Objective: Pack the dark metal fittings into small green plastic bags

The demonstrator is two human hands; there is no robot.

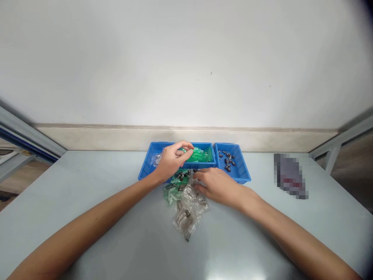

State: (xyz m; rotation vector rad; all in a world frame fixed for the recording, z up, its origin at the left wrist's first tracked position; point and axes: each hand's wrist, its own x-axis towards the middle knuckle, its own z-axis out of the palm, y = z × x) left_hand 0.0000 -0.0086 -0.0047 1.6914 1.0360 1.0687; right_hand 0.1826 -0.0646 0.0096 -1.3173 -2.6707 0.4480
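Observation:
My left hand [172, 158] hangs over the larger blue bin [145, 165], its fingers bent toward the thumb; whether anything small is between them is hidden. Inside that bin lie green plastic bags [201, 155] on the right and clear bags [156, 159] on the left. My right hand [218, 186] is at the pile in front of the bins, fingertips curled at its upper right edge, and what they hold cannot be made out. The pile has clear bags of metal parts [186, 217] and green bags [173, 194] with dark screws on and around them.
A smaller blue bin [240, 165] with several dark screws stands to the right of the larger one. Farther right on the grey table [116, 241] is a blurred-out dark object [290, 175]. A white wall [186, 66] rises behind, with metal frames at both sides.

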